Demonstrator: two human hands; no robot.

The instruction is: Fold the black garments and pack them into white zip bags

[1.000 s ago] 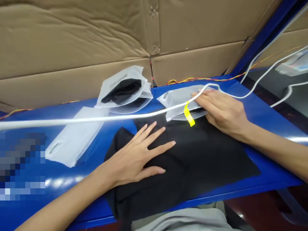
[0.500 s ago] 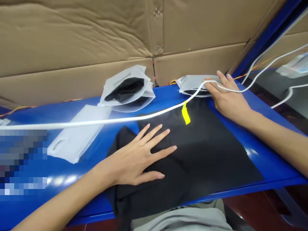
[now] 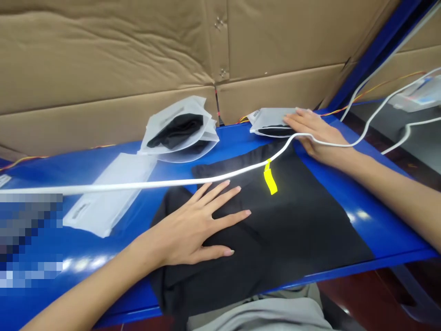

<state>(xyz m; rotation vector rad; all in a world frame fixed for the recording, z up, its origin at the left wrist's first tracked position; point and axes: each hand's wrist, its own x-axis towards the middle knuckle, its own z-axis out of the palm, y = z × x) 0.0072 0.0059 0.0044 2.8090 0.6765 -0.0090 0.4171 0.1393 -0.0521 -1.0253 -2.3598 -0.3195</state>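
Black fabric (image 3: 296, 220) lies spread on the blue table (image 3: 389, 202), its front edge at the table's edge. My left hand (image 3: 196, 225) rests flat on its left part, fingers spread. A yellow tag (image 3: 270, 180) lies on the cloth near its back. My right hand (image 3: 317, 135) is beyond the back right corner, its fingers stretched over the right end of a white bag (image 3: 272, 117) that has something black inside. A white cord (image 3: 165, 183) crosses the view above the cloth and passes in front of my right hand.
Open white bags (image 3: 182, 133) with black cloth inside stand at the back left. A flat white bag (image 3: 110, 193) lies left of the fabric. A brown padded wall (image 3: 103, 55) rises behind the table. Thin coloured wires run along its foot.
My right hand has flattened, its fingers lowered against the white bag. The cord and the yellow tag sit slightly lower in the view. My left hand remains flat on the cloth.
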